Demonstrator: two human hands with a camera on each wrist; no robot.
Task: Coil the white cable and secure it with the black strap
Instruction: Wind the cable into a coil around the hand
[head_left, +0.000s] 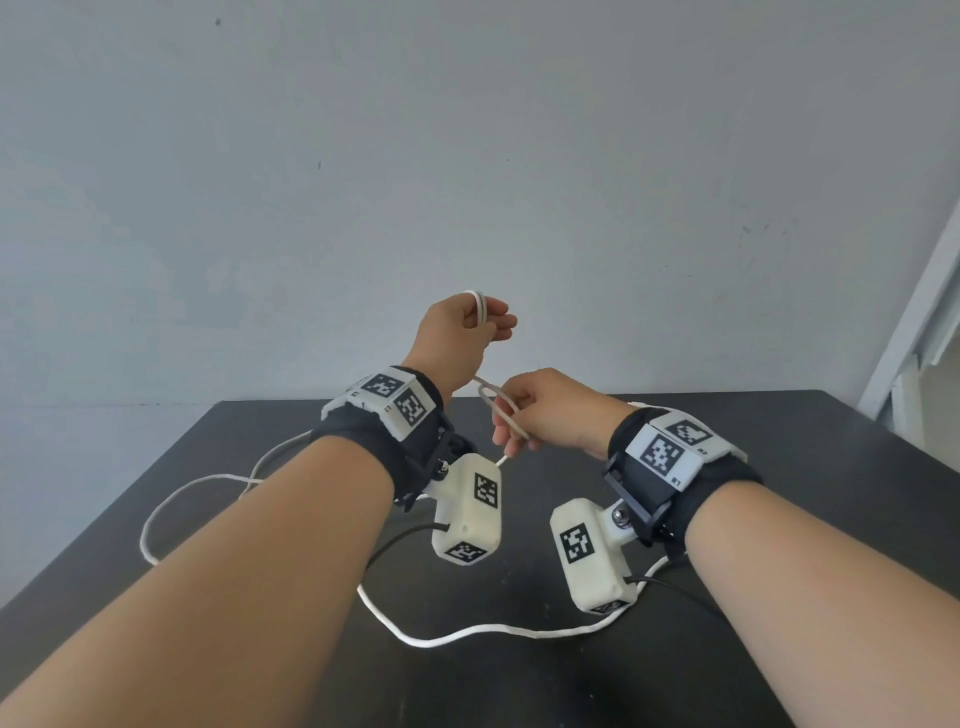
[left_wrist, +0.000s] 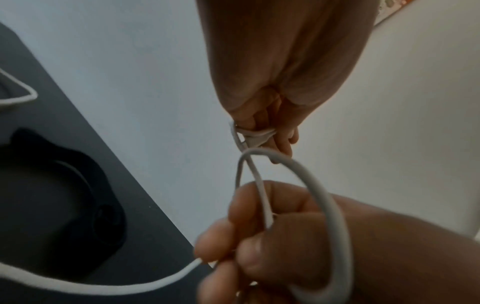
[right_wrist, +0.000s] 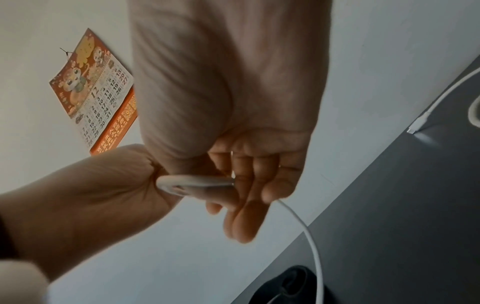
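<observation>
Both hands are raised above the dark table (head_left: 779, 467), each gripping the cable (head_left: 457, 635). The left hand (head_left: 460, 340) is the higher one; its fingers are curled round a doubled bend of cable whose loop end (head_left: 477, 299) stands out of the top of the fist, pointing up. From there the doubled strands run down and to the right into the right hand (head_left: 545, 410), so the gathered length lies on a steep diagonal between the two hands. The right hand's fingers (right_wrist: 249, 205) are curled together over the strands, thumb pressed against them; a second loop (left_wrist: 324, 205) arches over this hand in the left wrist view. The slack leaves the right hand, drops to the table and trails in wide curves to the left edge and back across the near side. One plug end (right_wrist: 418, 123) lies flat on the table, tip toward its edge. A dark rounded object (left_wrist: 64, 195) rests on the table near the slack; whether it is the strap cannot be told.
</observation>
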